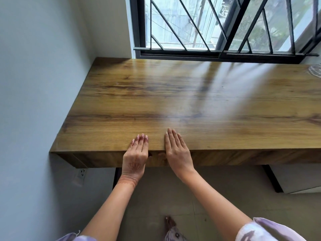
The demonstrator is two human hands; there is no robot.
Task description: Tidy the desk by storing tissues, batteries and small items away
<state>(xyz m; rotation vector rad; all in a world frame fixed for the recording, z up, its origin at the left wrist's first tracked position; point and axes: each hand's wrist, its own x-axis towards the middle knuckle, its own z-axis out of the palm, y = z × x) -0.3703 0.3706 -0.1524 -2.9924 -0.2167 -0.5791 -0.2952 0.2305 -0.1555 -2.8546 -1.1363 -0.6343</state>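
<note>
A thick wooden desk (191, 94) fills the middle of the head view. My left hand (136, 153) lies flat at the desk's front edge, fingers straight and close together on the top. My right hand (176, 150) lies flat beside it, a little to the right, fingers straight and pointing toward the window. Neither hand holds anything. No tissues, batteries or small items show on the desk top. A clear glassy object (315, 70) peeks in at the far right edge of the desk.
A barred window (217, 26) stands behind the desk. A pale wall (34, 84) closes the left side, with a socket (81, 173) under the desk. A white cabinet (298, 178) sits under the desk at right. Tiled floor lies below.
</note>
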